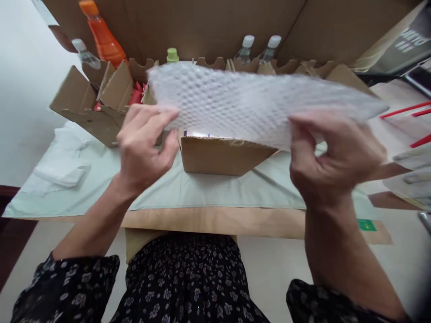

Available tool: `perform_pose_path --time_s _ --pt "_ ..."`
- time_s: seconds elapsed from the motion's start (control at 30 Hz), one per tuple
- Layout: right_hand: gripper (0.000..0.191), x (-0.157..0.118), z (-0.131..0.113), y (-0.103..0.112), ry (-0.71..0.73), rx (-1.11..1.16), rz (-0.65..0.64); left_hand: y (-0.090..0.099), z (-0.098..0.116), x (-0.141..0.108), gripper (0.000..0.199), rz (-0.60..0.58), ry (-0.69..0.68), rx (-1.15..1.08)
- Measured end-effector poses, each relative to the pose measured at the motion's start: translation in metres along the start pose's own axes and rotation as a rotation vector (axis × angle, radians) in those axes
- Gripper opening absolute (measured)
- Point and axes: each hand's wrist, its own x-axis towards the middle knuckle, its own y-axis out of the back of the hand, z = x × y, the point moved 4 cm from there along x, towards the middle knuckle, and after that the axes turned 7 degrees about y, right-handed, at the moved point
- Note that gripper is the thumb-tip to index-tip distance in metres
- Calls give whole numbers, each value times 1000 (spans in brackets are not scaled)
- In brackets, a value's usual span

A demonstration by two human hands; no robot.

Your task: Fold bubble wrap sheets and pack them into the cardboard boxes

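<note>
A sheet of bubble wrap (232, 96) is stretched between my hands, slightly blurred by motion. My left hand (146, 139) pinches its left end between thumb and fingers. At the other side my right hand (332, 148) grips the sheet the same way, with a loose end trailing out to the right. Below and behind the sheet stands a cardboard box (225, 157) whose contents are mostly hidden by the wrap; only a narrow strip of something white and purple shows at its top edge.
Divided cardboard boxes (76, 96) line the back. An orange bottle (106, 40), clear bottles with white caps (247, 47) and a green-capped bottle (172, 54) rise behind them. Plastic packaging (62, 161) lies on the pale green tablecloth (158, 193) at left.
</note>
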Motion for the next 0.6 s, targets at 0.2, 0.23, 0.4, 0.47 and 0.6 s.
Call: perform_pose_path --time_s 0.2,0.23,0.4,0.47,0.6 --pt "21 36 77 -67 -185 239 -800 -73 -35 48 15 -548 238 -142" --pt "19 37 85 -75 -176 264 -924 -79 -39 53 13 -596 252 -138" --pt "24 43 97 -108 -60 311 -1259 -107 -29 70 13 -1048 99 87" --pt "27 45 99 -117 -104 223 -1287 -115 -20 72 16 -1222 49 250" --pt "35 43 101 -103 8 124 -1212 -117 -29 72 2 -1349 135 292"
